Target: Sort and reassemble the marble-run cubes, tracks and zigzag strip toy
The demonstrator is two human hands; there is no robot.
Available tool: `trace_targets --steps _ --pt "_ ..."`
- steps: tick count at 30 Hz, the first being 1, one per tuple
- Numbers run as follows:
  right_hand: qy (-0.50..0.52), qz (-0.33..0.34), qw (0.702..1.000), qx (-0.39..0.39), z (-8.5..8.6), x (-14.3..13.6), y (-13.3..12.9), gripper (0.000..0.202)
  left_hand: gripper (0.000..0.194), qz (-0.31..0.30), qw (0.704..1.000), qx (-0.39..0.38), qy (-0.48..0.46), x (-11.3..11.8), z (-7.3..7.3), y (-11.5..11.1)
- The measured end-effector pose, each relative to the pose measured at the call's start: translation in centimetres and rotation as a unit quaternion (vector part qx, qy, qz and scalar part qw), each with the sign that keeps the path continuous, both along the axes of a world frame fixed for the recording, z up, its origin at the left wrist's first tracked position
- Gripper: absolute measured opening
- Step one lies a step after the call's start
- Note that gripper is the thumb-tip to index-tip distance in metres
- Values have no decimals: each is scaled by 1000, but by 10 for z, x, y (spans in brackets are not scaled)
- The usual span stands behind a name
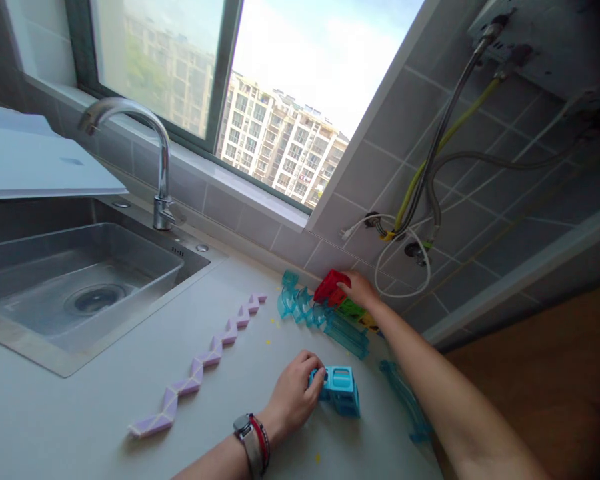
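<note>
My left hand point(295, 390), with a watch and bracelets at the wrist, has its fingers closed on the near side of a blue hollow plastic block point(343, 383) on the white countertop. Farther back, my right hand point(361, 291) grips a red plastic block point(331, 287) by the wall. Green point(351, 309) and yellow blocks point(368, 321) are partly hidden beside my right forearm. In front of them lie translucent teal curved track pieces point(297, 303) and straight track pieces point(347, 335). Another teal track piece point(405, 400) rests beneath my right arm.
A lilac zigzag folding snake puzzle point(197, 370) stretches across the counter point(105, 393). At the left is a steel sink point(40, 340) with a plastic basin and a faucet point(163, 167). Hoses and a white cable point(405, 293) hang on the right wall, below a window.
</note>
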State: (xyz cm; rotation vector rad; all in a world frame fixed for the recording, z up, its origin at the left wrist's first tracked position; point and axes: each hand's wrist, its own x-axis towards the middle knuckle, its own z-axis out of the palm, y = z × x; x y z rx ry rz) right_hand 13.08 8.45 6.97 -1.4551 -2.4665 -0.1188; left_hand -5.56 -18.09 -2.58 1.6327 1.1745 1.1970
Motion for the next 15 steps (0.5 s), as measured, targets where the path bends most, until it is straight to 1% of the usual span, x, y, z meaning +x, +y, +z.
trace_targets --steps 4,7,8,10,13,15 --pt "66 -8 997 35 -1 1 -16 31 29 5 1000 0 1 0 -1 0" --pt "132 -23 988 75 -4 4 -45 31 25 11 1000 -2 7 0 -3 0" --pt "160 -28 983 87 -7 5 -59 32 23 13 1000 -4 9 0 -4 0" --pt "300 -32 948 99 -13 8 -92 28 23 15 1000 -5 12 1 -4 0" --pt "397 -26 914 76 -24 15 -147 24 24 10 1000 6 14 2 -4 2" --pt "449 -46 890 62 -31 19 -183 24 23 7 1000 12 14 1 -4 3"
